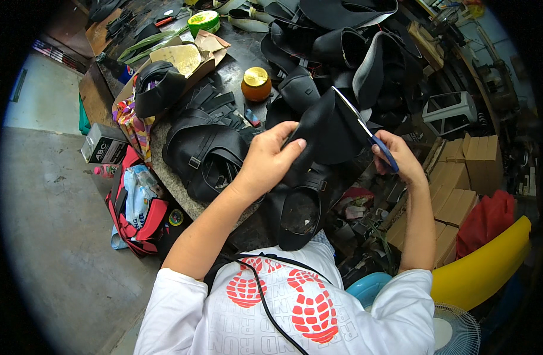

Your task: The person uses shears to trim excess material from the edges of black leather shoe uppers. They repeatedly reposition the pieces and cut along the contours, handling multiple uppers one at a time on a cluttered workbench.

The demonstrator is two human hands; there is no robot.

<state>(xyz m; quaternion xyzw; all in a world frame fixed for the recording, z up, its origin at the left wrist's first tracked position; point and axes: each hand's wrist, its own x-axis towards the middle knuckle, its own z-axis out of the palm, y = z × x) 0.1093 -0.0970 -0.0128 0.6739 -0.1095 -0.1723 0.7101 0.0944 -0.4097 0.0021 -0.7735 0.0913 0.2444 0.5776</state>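
Observation:
My left hand (267, 158) is closed on the edge of a black shoe upper (342, 133), its thumb on top and fingers behind. The piece is held up above the worktable. In my right hand (401, 158) is a pair of scissors with blue handles (385, 152), its blades slanting up and left along the piece's right edge. I cannot tell whether the blades are cutting into it. Below hangs another black upper with a buckled strap (300, 207), near my shirt. Left of my left hand lie more black uppers with a buckle (188, 151).
Black uppers are heaped at the table's far right (342, 47). A gold-lidded jar (257, 84), a green round tin (204, 22) and an open carton (215, 47) stand farther back. A red bag (150, 219) hangs left; cardboard boxes (452, 183) and a fan (458, 331) are right.

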